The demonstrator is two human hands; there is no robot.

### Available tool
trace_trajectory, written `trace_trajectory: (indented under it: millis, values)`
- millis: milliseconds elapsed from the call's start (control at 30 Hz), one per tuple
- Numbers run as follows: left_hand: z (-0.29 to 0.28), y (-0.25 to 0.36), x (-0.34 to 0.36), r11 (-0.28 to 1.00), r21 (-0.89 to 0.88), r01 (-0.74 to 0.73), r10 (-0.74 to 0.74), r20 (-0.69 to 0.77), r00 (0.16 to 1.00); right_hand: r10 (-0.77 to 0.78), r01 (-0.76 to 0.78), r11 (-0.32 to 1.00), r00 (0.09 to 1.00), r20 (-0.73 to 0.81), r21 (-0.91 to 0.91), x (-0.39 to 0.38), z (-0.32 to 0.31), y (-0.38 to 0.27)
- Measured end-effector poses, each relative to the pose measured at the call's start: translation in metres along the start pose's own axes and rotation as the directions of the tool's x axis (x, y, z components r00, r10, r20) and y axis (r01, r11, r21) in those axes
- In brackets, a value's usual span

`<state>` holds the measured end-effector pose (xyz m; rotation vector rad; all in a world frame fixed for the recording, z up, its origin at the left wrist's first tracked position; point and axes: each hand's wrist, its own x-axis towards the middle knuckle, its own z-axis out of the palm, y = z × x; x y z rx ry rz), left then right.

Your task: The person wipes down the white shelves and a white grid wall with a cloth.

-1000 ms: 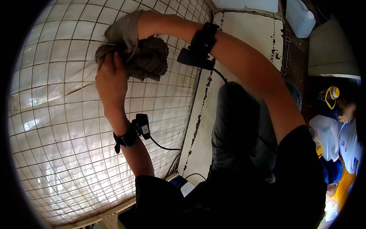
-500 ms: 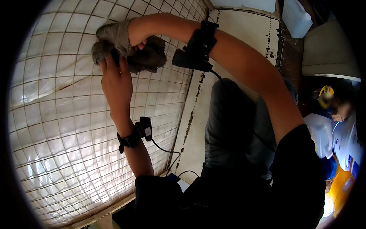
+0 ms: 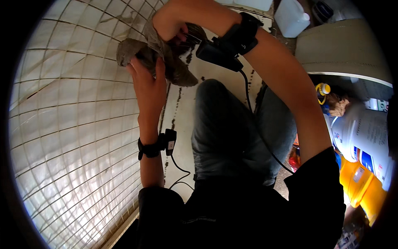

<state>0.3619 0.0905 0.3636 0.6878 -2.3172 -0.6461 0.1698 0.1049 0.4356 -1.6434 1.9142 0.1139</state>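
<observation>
A grey-brown cloth rag (image 3: 180, 72) is bunched up beside the wire mesh (image 3: 74, 89), at the far end of my reach. My right hand (image 3: 169, 28) is closed on its upper part, with the fingers curled in and partly hidden by the folds. From below, my left hand (image 3: 148, 85) grips the rag's near left side, fingertips tucked against the cloth and thumb standing a little apart. Part of the rag hangs to the right of my left hand, over the pale surface (image 3: 184, 112).
Whitish plastic sheeting lies behind the mesh on my left. To the right are a translucent jug (image 3: 291, 18), a beige padded panel (image 3: 342, 52), a white bucket (image 3: 360, 133) and a yellow container (image 3: 360, 182). A black cable (image 3: 265, 143) runs from my right wrist strap across my legs.
In the view, both hands and the rag have shifted right, toward the mesh's edge. The view itself has turned, showing more of the containers on the right.
</observation>
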Motion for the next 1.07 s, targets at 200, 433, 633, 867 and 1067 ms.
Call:
trace_trajectory:
  millis: [200, 433, 633, 867, 1067]
  values:
    - [0.052, -0.093, -0.017, 0.997, 0.047, 0.057, -0.067, 0.246, 0.967, -0.094, 0.063, 0.978, 0.984, 0.152, 0.2, 0.008, 0.092, 0.076]
    - [0.063, -0.098, -0.02, 0.955, 0.078, 0.287, -0.257, 0.703, 0.663, 0.063, -0.075, 0.935, 0.997, 0.046, 0.345, 0.001, 0.129, 0.153]
    - [0.052, -0.018, 0.015, 0.864, -0.323, -0.386, 0.353, -0.158, 0.922, 0.018, 0.253, 0.535, 0.951, -0.31, 0.806, 0.003, 0.086, 0.082]
    - [0.032, 0.086, 0.013, 0.187, -0.681, -0.708, 0.774, -0.342, 0.532, -0.382, 0.332, -0.448, 0.768, -0.514, 0.83, -0.019, 0.057, -0.01]
    - [0.051, 0.167, -0.046, 0.005, -0.773, -0.635, 0.831, -0.35, 0.433, -0.234, 0.651, -0.388, 0.615, -0.753, 0.653, -0.104, 0.055, -0.016]
